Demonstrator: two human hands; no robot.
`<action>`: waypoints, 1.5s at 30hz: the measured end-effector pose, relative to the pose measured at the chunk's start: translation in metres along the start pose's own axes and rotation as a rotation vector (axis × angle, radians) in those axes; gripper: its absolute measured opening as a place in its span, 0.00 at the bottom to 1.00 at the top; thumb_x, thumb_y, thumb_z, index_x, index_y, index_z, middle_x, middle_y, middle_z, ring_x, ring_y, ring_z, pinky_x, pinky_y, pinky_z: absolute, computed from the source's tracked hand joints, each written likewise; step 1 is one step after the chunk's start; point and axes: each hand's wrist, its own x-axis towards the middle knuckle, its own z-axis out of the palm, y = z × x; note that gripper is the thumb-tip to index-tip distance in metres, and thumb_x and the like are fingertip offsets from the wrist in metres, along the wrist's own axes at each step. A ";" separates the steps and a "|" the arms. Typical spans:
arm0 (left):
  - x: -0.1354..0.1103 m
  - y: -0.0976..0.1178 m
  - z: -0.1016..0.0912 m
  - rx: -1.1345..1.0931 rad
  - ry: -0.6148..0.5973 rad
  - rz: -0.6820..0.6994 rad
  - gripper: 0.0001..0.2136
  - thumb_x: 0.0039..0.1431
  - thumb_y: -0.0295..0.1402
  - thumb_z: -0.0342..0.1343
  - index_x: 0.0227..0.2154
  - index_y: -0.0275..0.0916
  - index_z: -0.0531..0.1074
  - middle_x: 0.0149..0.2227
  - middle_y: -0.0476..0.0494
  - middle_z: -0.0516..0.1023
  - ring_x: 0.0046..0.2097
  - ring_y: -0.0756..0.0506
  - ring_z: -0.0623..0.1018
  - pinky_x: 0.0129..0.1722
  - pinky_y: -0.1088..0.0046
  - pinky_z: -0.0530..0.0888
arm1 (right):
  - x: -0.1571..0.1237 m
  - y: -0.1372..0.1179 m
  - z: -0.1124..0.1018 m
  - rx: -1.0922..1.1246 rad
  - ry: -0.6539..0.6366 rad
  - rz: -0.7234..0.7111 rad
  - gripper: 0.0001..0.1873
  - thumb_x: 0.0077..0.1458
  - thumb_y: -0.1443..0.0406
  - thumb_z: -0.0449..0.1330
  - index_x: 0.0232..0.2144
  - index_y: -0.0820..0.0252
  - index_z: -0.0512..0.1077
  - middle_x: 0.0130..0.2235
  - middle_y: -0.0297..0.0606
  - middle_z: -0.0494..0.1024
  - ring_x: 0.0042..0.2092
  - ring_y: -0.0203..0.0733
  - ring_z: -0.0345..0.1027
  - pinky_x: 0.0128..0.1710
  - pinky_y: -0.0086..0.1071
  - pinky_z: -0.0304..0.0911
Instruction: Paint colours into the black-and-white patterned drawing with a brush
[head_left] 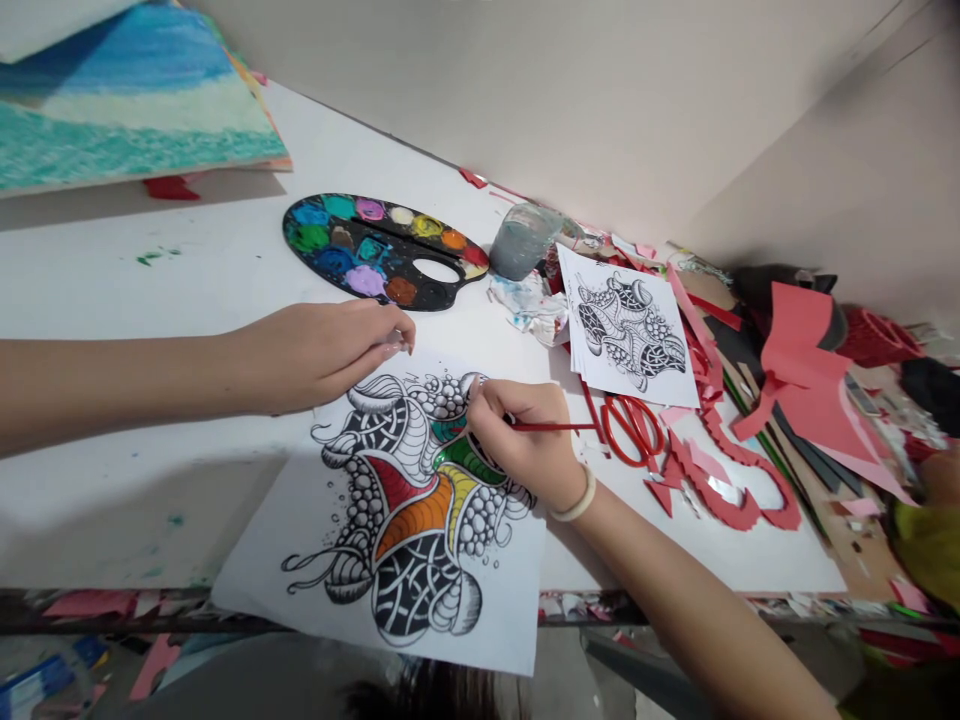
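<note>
My right hand (pixel 525 430), with a pale band round its wrist, grips a thin red-handled paintbrush (pixel 555 427). The brush tip rests at a teal-green part of a black-and-white patterned drawing (pixel 420 580). Red, orange, yellow and green patches of paint colour the sheet's middle. Above the sheet's upper left hovers my left hand (pixel 337 350), its fingers bent and closed together; whatever lies at the fingertips, if anything, is too small to name. Just beyond that hand is a black oval paint palette (pixel 345 235) with wells of many colours.
A cup of cloudy water (pixel 521 240) stands right of the palette, beside a stained crumpled tissue (pixel 532 305). Further right lie similar printed sheets (pixel 630 325), red-handled scissors (pixel 632 430) and red paper scraps (pixel 795 370). At the upper left is a painted canvas (pixel 135 100).
</note>
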 end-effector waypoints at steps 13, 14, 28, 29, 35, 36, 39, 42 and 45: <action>0.001 -0.002 0.001 0.005 0.015 0.006 0.36 0.85 0.63 0.33 0.60 0.48 0.84 0.47 0.38 0.89 0.42 0.35 0.85 0.44 0.58 0.76 | -0.002 0.000 0.000 0.006 -0.034 0.067 0.27 0.72 0.72 0.63 0.24 0.50 0.56 0.20 0.21 0.61 0.24 0.30 0.51 0.26 0.28 0.55; 0.000 -0.002 0.001 0.009 0.009 -0.001 0.36 0.85 0.63 0.33 0.60 0.48 0.84 0.48 0.38 0.89 0.42 0.35 0.84 0.46 0.57 0.76 | -0.003 0.000 0.000 0.005 -0.032 0.071 0.27 0.73 0.71 0.63 0.24 0.50 0.56 0.20 0.21 0.61 0.24 0.30 0.52 0.26 0.28 0.55; -0.002 0.000 -0.003 0.033 -0.066 -0.032 0.35 0.86 0.61 0.29 0.63 0.51 0.78 0.51 0.38 0.88 0.45 0.34 0.83 0.49 0.56 0.74 | -0.002 0.002 0.001 -0.048 -0.033 0.074 0.27 0.73 0.70 0.62 0.24 0.49 0.56 0.22 0.23 0.62 0.26 0.32 0.57 0.29 0.30 0.58; -0.002 0.000 -0.003 0.037 -0.067 -0.032 0.34 0.86 0.61 0.29 0.62 0.50 0.78 0.51 0.38 0.88 0.45 0.34 0.83 0.49 0.57 0.74 | -0.002 0.002 0.001 -0.049 -0.030 0.069 0.27 0.73 0.70 0.62 0.25 0.49 0.55 0.22 0.23 0.61 0.26 0.32 0.56 0.28 0.30 0.58; -0.001 -0.001 -0.001 0.042 -0.031 -0.008 0.35 0.86 0.63 0.29 0.61 0.50 0.79 0.48 0.40 0.89 0.43 0.36 0.83 0.49 0.59 0.77 | 0.000 0.002 0.001 -0.054 -0.028 0.047 0.27 0.74 0.71 0.62 0.25 0.49 0.55 0.22 0.22 0.61 0.25 0.32 0.55 0.28 0.29 0.57; -0.001 -0.002 -0.001 0.038 -0.019 -0.002 0.35 0.86 0.63 0.30 0.60 0.51 0.79 0.47 0.40 0.89 0.43 0.36 0.83 0.48 0.58 0.77 | 0.000 0.002 0.001 -0.049 -0.025 0.039 0.27 0.73 0.72 0.62 0.25 0.49 0.55 0.22 0.22 0.60 0.25 0.32 0.55 0.28 0.29 0.57; -0.001 -0.003 0.001 0.031 0.004 0.017 0.34 0.87 0.62 0.31 0.60 0.51 0.81 0.48 0.39 0.90 0.43 0.36 0.84 0.46 0.57 0.77 | 0.000 0.001 0.001 -0.027 -0.001 0.023 0.26 0.69 0.73 0.62 0.26 0.49 0.53 0.22 0.21 0.58 0.25 0.31 0.53 0.27 0.29 0.55; -0.001 -0.003 0.000 0.033 0.014 0.025 0.35 0.87 0.62 0.32 0.60 0.50 0.82 0.47 0.38 0.90 0.42 0.35 0.85 0.43 0.57 0.77 | -0.001 0.001 0.001 -0.032 -0.011 0.062 0.28 0.74 0.71 0.63 0.25 0.49 0.55 0.21 0.22 0.61 0.25 0.32 0.55 0.28 0.30 0.57; 0.000 -0.002 -0.001 0.032 0.016 0.016 0.35 0.87 0.62 0.33 0.60 0.48 0.83 0.47 0.37 0.90 0.41 0.36 0.84 0.43 0.57 0.78 | -0.002 0.001 0.001 -0.044 -0.038 0.098 0.27 0.74 0.69 0.63 0.24 0.49 0.57 0.21 0.23 0.64 0.26 0.32 0.56 0.29 0.30 0.58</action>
